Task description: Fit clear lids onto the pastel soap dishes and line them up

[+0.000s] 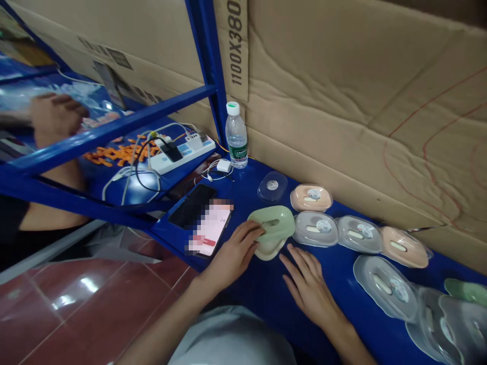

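A pale green oval dish (279, 230) with a slot in its middle sits over a cream piece (267, 249) in front of me. My left hand (243, 242) grips the left edge of the green dish, fingers bent over it. My right hand (304, 276) is just right of the cream piece, fingers spread, holding nothing. Behind the dish lies a clear lid (273, 186) with a round sticker. To the right are lidded dishes: a peach one (304, 191), a grey one (329, 237), another grey one (348, 243) and a second peach one (413, 256).
More grey dishes (388, 304) overlap at the right. A water bottle (236, 139), two phones (213, 228) and a charger (223, 166) stand or lie at the left. Beyond a blue rail (114, 129) are a power strip (182, 156), orange pieces (122, 153) and another person's hand.
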A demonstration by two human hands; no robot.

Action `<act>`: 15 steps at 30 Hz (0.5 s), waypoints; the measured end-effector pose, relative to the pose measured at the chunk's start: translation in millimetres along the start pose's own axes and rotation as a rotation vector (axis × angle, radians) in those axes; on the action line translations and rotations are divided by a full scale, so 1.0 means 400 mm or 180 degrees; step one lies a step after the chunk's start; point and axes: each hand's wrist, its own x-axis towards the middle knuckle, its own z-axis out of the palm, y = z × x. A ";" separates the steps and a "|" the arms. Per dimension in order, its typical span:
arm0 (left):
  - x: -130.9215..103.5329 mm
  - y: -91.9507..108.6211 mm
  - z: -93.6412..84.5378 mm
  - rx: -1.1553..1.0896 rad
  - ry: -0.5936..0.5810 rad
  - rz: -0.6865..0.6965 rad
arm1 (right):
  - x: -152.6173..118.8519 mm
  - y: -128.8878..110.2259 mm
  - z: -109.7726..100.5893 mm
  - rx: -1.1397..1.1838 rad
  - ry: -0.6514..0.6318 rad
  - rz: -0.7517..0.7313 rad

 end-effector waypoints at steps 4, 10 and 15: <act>-0.046 0.015 -0.016 0.0000 0.0146 -0.0201 | 0.009 -0.005 -0.008 0.0109 -0.0141 -0.0079; -0.022 0.009 -0.009 0.0197 0.0140 -0.0071 | 0.004 -0.055 -0.013 0.0523 0.0053 -0.0247; 0.001 0.006 0.002 0.0155 0.0032 0.0049 | 0.001 -0.087 -0.004 0.0462 0.0075 -0.0491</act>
